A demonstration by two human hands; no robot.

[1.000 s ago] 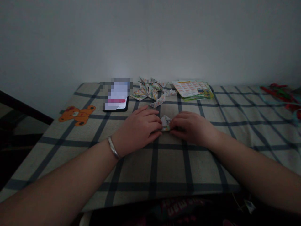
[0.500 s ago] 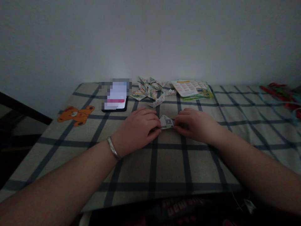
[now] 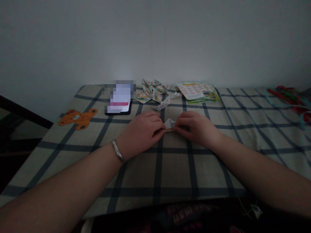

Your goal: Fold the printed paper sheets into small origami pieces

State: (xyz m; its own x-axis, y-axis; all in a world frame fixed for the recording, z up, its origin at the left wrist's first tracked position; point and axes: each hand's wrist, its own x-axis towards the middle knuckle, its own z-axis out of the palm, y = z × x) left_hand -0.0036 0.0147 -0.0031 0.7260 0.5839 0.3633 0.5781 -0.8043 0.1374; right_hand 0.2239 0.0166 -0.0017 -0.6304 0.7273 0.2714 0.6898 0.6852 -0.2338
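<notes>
As the left hand (image 3: 145, 132) and right hand (image 3: 195, 130) clamp a folded paper (image 3: 169, 123) by its ends between fingers, it sits forward-right of the phone (image 3: 119, 100); uneven pressure could skew its fold.

Checked tablecloth (image 3: 136, 178) under phone (image 3: 119, 97), orange bear (image 3: 80, 119), folded papers (image 3: 156, 95), leaflets (image 3: 197, 92), red-green tangle (image 3: 286, 95)

Forearms (image 3: 80, 178) angled inward, left hand (image 3: 145, 129) near right hand (image 3: 194, 127), fingers (image 3: 159, 125) curled, pinching.
</notes>
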